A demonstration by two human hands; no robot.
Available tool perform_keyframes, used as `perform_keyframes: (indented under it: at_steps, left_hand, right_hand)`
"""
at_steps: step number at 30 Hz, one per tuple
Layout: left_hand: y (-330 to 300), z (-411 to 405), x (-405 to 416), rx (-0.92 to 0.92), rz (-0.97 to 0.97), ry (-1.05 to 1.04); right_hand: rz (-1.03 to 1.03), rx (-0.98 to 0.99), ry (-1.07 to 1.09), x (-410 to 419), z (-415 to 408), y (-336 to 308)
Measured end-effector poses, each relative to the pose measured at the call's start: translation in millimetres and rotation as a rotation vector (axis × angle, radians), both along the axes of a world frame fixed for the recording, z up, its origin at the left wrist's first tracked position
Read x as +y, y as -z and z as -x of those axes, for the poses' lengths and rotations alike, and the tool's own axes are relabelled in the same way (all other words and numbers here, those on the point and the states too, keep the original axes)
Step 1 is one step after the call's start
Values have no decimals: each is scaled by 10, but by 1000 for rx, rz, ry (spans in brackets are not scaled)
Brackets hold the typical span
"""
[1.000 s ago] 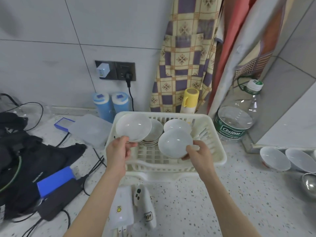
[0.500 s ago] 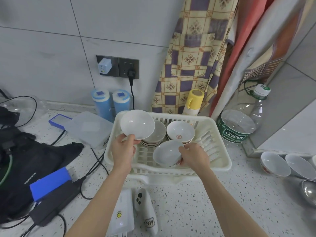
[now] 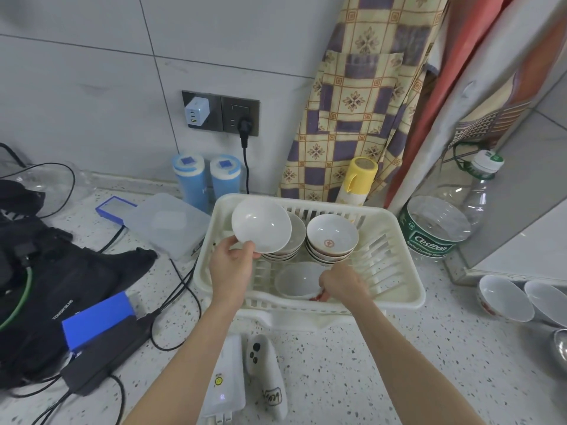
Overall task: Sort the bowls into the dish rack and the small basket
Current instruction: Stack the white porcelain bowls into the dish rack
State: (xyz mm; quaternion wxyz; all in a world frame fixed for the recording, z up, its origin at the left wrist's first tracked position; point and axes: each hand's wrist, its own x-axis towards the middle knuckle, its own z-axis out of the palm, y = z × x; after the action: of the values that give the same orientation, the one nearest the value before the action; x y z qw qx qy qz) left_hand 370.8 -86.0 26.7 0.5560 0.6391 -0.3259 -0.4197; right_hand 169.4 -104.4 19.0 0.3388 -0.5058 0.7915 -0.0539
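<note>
A cream plastic dish rack (image 3: 408, 265) stands on the speckled counter. My left hand (image 3: 231, 268) grips a white bowl (image 3: 260, 230) by its rim, tilted, above the rack's left side. My right hand (image 3: 343, 285) holds a second white bowl (image 3: 296, 279) down on the rack's floor near the front. Behind them in the rack stand two stacks of bowls, a left stack (image 3: 294, 243) partly hidden by the held bowl and a right stack (image 3: 333, 236) with a red mark inside its top bowl. Two more bowls (image 3: 506, 297) lie on the counter at the right.
A large water bottle (image 3: 445, 222), a yellow flask (image 3: 359, 179) and two blue canisters (image 3: 204, 179) stand behind the rack. A black bag (image 3: 46, 271), cables, a blue box (image 3: 98, 317) and a clear lid (image 3: 165, 222) fill the left. A power bank (image 3: 225, 381) and controller (image 3: 265, 369) lie in front.
My right hand has lowered its bowl from above the rack down onto the rack's floor. My left hand still holds its bowl over the left stack.
</note>
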Motion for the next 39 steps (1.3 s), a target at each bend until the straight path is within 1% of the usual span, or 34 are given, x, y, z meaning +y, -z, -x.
perform_keyframes:
  at_steps: [6, 11, 16, 21, 23, 25, 27, 28, 29, 31, 33, 34, 36, 39]
  left_hand:
    - [-8, 2, 3, 4, -7, 2]
    - [-5, 2, -2, 19, -11, 11]
    - [15, -2, 10, 23, -8, 39]
    - [14, -11, 15, -26, -19, 97]
    - [1, -15, 5, -34, -36, 117]
    - [-5, -27, -1, -31, -48, 143]
    - [-8, -42, 2, -32, -57, 169]
    - [-9, -49, 1, -33, -63, 183]
    - [-11, -50, 1, -32, -74, 201]
    - [-23, -36, -12, -37, -102, 254]
    - [-46, 4, -33, -73, -143, 320]
    - [-55, 31, -44, -95, -163, 350]
    - [-72, 88, -66, -104, -196, 395]
    - [-84, 147, -98, -107, -243, 481]
  right_hand:
    - [-48, -35, -13, -33, 30, 134]
    - [-83, -5, -81, -42, 43, 162]
    - [-128, 139, -173, -26, 29, 157]
    - [-132, 171, -214, -20, 38, 143]
    - [-106, 166, -214, -19, 41, 134]
    - [-36, 182, -199, -15, 57, 104]
    - [87, 224, -169, 23, 107, 42]
    - [168, 213, -150, 48, 143, 11]
    - [248, 156, -137, 76, 180, -14]
    - [344, -104, -107, 137, 238, -80]
    - [352, -373, -58, 191, 267, -144]
    - [341, -467, -44, 208, 276, -169]
    - [334, -561, -51, 220, 280, -194]
    - [358, -589, -75, 213, 270, -208]
